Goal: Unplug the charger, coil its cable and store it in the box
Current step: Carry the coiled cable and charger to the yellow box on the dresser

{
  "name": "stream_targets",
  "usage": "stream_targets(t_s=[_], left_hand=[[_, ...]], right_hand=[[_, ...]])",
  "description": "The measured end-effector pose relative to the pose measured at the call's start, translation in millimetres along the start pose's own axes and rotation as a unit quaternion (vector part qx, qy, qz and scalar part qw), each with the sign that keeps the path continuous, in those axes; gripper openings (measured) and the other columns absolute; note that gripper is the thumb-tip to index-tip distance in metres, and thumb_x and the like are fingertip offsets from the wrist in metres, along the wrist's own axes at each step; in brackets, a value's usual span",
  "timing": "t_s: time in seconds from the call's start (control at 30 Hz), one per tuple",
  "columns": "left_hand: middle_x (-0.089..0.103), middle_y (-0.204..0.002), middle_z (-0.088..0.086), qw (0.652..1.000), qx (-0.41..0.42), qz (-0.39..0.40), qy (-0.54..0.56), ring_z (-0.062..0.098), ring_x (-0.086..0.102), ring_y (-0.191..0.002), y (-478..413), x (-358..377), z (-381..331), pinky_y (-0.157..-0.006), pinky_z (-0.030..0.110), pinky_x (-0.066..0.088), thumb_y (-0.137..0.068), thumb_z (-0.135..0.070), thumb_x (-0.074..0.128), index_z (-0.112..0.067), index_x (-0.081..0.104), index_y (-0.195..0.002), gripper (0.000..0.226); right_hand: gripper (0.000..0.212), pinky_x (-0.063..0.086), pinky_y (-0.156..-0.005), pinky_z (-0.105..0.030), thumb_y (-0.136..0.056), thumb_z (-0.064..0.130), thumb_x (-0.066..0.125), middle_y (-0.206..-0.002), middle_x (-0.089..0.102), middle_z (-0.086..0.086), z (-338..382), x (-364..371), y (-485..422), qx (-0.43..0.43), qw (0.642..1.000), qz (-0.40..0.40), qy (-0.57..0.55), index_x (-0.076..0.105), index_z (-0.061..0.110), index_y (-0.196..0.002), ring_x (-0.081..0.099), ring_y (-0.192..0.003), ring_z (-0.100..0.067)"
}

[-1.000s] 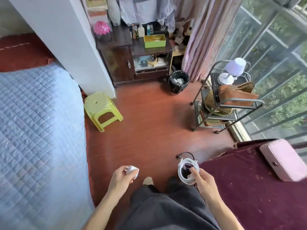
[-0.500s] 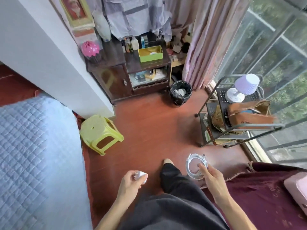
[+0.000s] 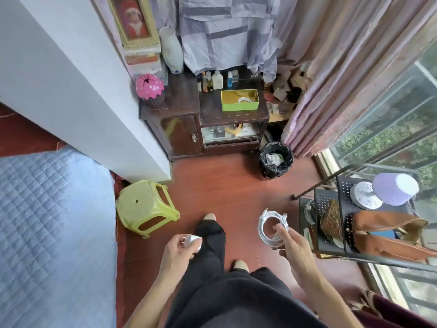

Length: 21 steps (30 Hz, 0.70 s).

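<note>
Charger, a white plastic plug block [image 3: 192,241], pinched in my left hand [image 3: 176,250]; coiled white cable [image 3: 272,227] gripped in my right hand [image 3: 289,242]; green open cardboard box [image 3: 239,105] lies straight ahead, long side crosswise, right hand slightly nearer.

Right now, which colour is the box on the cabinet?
Lime green outside, yellow inside: the box, seen in the head view.

Your bedroom corner, daylit.
Red wood floor [image 3: 224,185], dark cabinet [image 3: 179,129] against the white wall [image 3: 59,79], curtained window [image 3: 390,119] right.
</note>
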State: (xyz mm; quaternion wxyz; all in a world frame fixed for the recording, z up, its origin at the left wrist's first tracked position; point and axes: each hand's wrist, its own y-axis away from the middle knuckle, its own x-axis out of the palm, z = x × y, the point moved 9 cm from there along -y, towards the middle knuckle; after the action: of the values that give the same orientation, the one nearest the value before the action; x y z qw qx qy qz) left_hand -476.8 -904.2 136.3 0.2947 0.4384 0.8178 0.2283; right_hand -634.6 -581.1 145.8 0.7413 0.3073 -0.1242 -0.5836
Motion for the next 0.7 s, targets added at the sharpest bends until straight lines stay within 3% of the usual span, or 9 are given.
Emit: stream_targets(t_s=[0.13,0.3,0.43,0.5,0.57,0.63,0.7], left_hand=[[0.08,-0.087,-0.002,1.0,0.006,0.003,0.008,0.018,0.076,-0.083,-55,-19,-46,-0.078,0.039,0.061,-0.063,-0.053,0.077,-0.017,0.073,-0.095,0.049],[0.079,-0.082,0.007,1.0,0.017,0.015,-0.008,0.027,0.075,-0.083,-118,-29,-115,-0.081,0.046,0.058,-0.06,-0.053,0.074,-0.014,0.073,-0.089,0.048],[0.08,-0.083,0.003,0.998,0.014,0.047,-0.034,0.012,0.074,-0.073,-168,-19,-164,-0.067,0.027,0.056,-0.072,-0.047,0.081,-0.014,0.071,-0.099,0.044],[0.08,-0.085,-0.002,0.997,0.025,0.059,-0.044,0.005,0.073,-0.072,-188,-9,-189,-0.066,0.022,0.054,-0.083,-0.04,0.081,-0.017,0.07,-0.102,0.032],[0.08,-0.088,-0.004,0.996,0.034,0.072,-0.051,0.007,0.075,-0.079,-209,3,-213,-0.075,0.028,0.056,-0.085,-0.04,0.08,-0.019,0.07,-0.104,0.03],[0.08,-0.09,-0.001,0.994,0.037,0.081,-0.067,0.01,0.076,-0.084,-229,17,-233,-0.079,0.031,0.057,-0.085,-0.04,0.08,-0.02,0.069,-0.106,0.031],[0.078,-0.093,-0.001,0.992,0.037,0.079,-0.087,0.008,0.075,-0.084,-247,32,-252,-0.074,0.023,0.054,-0.086,-0.041,0.079,-0.022,0.068,-0.106,0.03]], right_hand=[[0.035,0.048,-0.071,-0.033,-0.102,0.045,0.064,-0.073,0.071,-0.001,41,33,-40,0.009,1.0,0.0,-0.01,0.076,0.016,-0.087,0.06,-0.072,-0.016],[0.038,0.047,-0.07,-0.031,-0.102,0.042,0.065,-0.077,0.07,-0.012,95,54,-78,-0.003,0.999,-0.032,-0.017,0.076,0.008,-0.088,0.058,-0.073,-0.015],[0.037,0.047,-0.073,-0.033,-0.101,0.041,0.066,-0.077,0.07,-0.011,124,58,-108,0.0,0.998,-0.057,-0.037,0.076,0.007,-0.089,0.057,-0.075,-0.016],[0.033,0.05,-0.076,-0.037,-0.101,0.042,0.066,-0.086,0.076,-0.017,133,57,-127,0.013,0.996,-0.068,-0.06,0.079,0.013,-0.091,0.061,-0.078,-0.018],[0.03,0.053,-0.076,-0.042,-0.1,0.044,0.068,-0.094,0.077,-0.022,139,56,-151,0.026,0.993,-0.073,-0.085,0.081,0.018,-0.093,0.062,-0.079,-0.021],[0.031,0.058,-0.089,-0.059,-0.097,0.046,0.072,-0.103,0.073,-0.032,145,53,-178,0.046,0.989,-0.073,-0.122,0.081,0.016,-0.097,0.064,-0.084,-0.026],[0.039,0.052,-0.098,-0.069,-0.091,0.053,0.076,-0.098,0.072,-0.033,153,48,-208,0.059,0.986,-0.069,-0.139,0.08,0.015,-0.099,0.063,-0.085,-0.029]])
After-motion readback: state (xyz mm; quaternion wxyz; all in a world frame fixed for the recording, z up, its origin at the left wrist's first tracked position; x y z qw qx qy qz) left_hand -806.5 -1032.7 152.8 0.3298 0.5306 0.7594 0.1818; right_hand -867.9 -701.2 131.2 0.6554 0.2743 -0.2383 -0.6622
